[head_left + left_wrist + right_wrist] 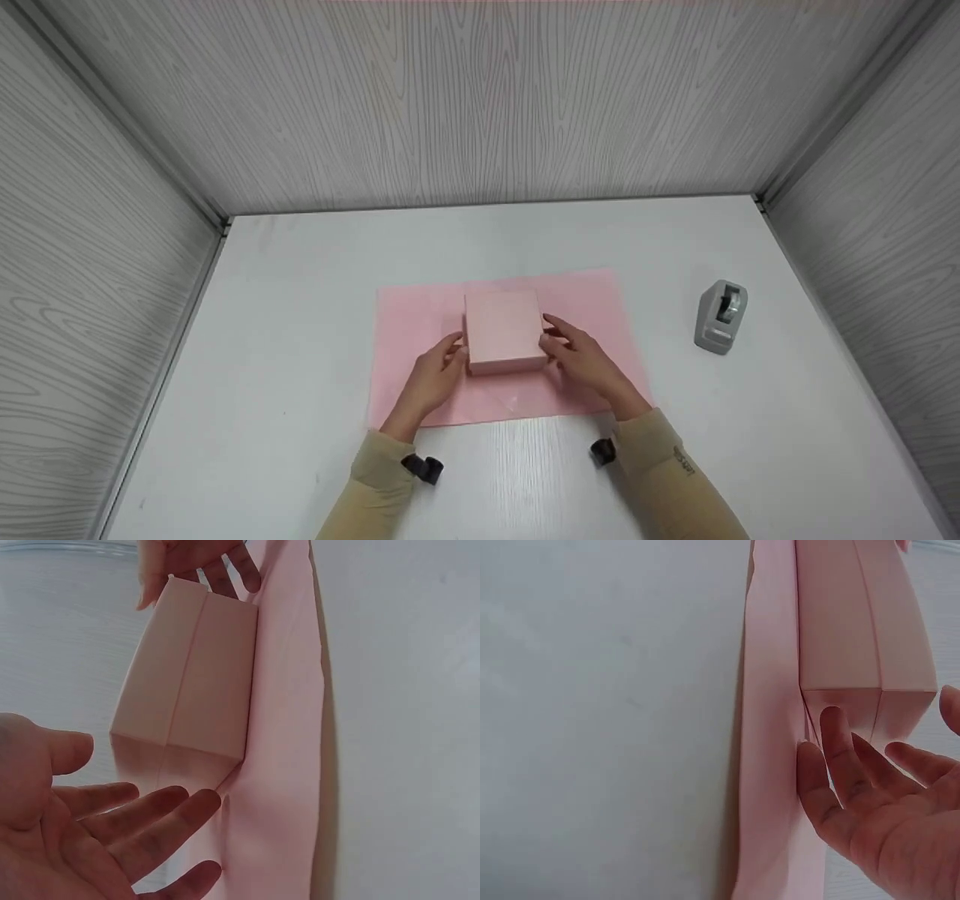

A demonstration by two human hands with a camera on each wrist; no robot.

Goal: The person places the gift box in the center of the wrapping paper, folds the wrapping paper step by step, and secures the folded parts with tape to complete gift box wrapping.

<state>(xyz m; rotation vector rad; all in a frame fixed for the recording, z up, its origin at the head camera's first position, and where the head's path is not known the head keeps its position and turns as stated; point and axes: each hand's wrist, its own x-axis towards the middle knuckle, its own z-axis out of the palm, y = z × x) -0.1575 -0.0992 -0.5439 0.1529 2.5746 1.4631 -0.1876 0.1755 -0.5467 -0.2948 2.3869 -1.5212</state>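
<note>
A pink lidded box [504, 330] sits on a sheet of pink paper [427, 315] in the middle of the table. My left hand [436, 376] is at the box's left side, its fingers fairly straight along that face. In the left wrist view the thumb of the left hand [112, 832] stands apart from the box [184, 675]. On the opposite side is my right hand [589, 364], fingertips right at the box's right face. The right wrist view shows the fingers of this hand [885, 810] spread and slightly bent, with the thumb off to one side.
A grey tape dispenser [721, 317] stands on the white table [285, 360], to the right of the paper. Wood-grain panels [480, 105] enclose the table at the back and on both sides.
</note>
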